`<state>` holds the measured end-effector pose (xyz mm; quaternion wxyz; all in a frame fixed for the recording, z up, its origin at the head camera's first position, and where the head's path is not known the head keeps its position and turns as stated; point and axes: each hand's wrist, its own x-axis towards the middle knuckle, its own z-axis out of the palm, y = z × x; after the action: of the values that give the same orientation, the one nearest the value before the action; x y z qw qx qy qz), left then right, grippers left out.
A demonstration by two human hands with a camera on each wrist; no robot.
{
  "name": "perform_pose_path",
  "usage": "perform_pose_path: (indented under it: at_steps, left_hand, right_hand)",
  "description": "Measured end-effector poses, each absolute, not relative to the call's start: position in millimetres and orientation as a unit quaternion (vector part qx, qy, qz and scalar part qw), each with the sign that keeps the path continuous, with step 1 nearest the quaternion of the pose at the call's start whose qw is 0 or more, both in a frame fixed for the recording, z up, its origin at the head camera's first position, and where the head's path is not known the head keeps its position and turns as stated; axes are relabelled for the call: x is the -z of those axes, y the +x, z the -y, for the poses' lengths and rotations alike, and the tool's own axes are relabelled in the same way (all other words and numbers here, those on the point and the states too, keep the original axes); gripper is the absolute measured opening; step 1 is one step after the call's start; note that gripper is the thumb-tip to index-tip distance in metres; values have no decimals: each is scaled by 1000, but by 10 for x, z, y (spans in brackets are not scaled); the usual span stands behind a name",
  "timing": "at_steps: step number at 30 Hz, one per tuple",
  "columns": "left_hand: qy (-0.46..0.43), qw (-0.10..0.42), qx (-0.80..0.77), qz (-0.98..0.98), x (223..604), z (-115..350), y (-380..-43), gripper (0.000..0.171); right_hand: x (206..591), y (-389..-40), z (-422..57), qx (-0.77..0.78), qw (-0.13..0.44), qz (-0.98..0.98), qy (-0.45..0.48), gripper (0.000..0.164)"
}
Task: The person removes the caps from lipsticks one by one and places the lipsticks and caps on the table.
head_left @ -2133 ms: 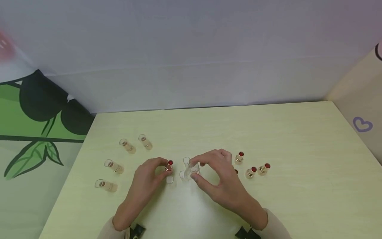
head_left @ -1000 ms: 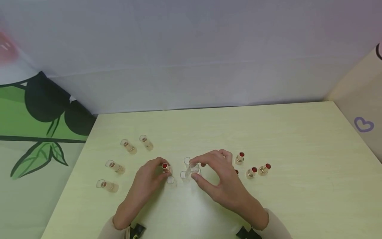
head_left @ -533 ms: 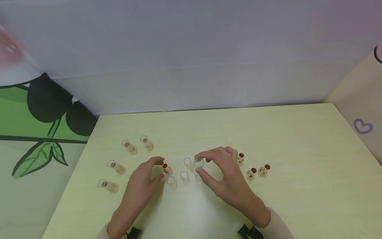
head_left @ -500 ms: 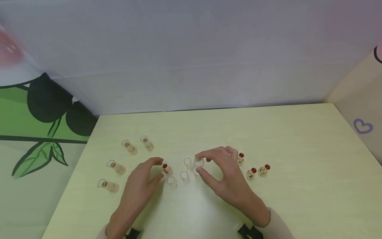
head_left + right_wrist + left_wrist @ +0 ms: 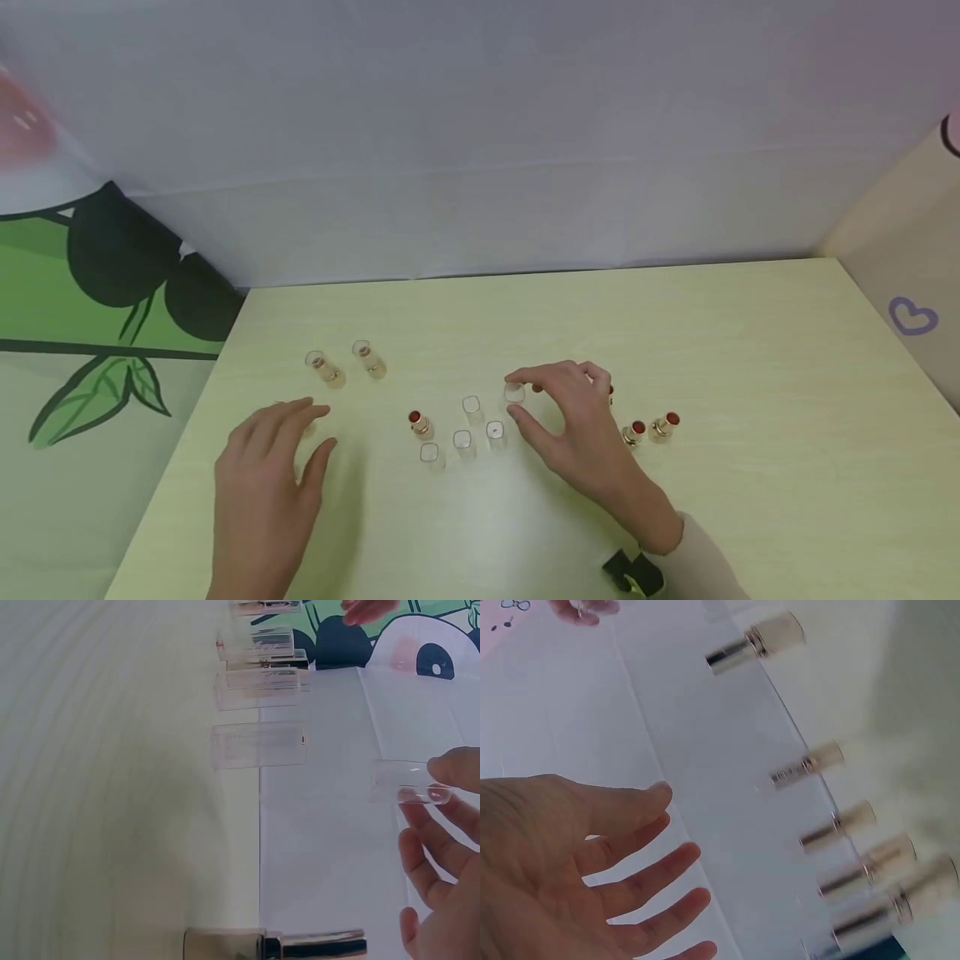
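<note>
Right hand (image 5: 581, 429) pinches a clear cap (image 5: 515, 392) while the left hand (image 5: 266, 479) hangs free

The clear cap is right of centre in the head view, caught near its upper end between the right thumb and fingertips. The right wrist view shows it lifted off the table (image 5: 750, 350), the other fingers loosely bent. Holding it high probably leaves the rest of its wall unobstructed. At lower left, the left hand has its thumb parted from its fingers; the left wrist view shows gaps between them and nothing in the palm. Behind it is what looks like a lipstick (image 5: 309, 430), mostly hidden; whether they touch cannot be told.

Four loose caps (image 5: 462, 440) stand near the middle, likely grouped within reach of both hands; which end is open is unclear. A bare lipstick (image 5: 422, 427) stands just beside them, red tip up, perhaps so the tip touches nothing. Other bare lipsticks (image 5: 633, 432) stand right of centre, one mostly hidden behind the right hand. Two capped lipsticks (image 5: 327, 370) stand apart at the left, seemingly separated from the uncapped ones.
</note>
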<state>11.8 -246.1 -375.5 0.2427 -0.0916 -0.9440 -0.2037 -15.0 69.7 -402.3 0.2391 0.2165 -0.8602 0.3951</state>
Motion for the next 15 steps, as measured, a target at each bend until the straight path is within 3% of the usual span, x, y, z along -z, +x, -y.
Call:
perform_pose_path:
  at_steps: [7, 15]
  left_hand:
    - [-22, 237, 181, 954, 3897, 2758, 178, 56]
    - [28, 154, 187, 970, 4031, 2873, 212, 50]
  right_hand:
    - [4029, -147, -692, -374, 174, 895, 172, 33]
    - [4055, -171, -691, -345, 119, 921, 137, 30]
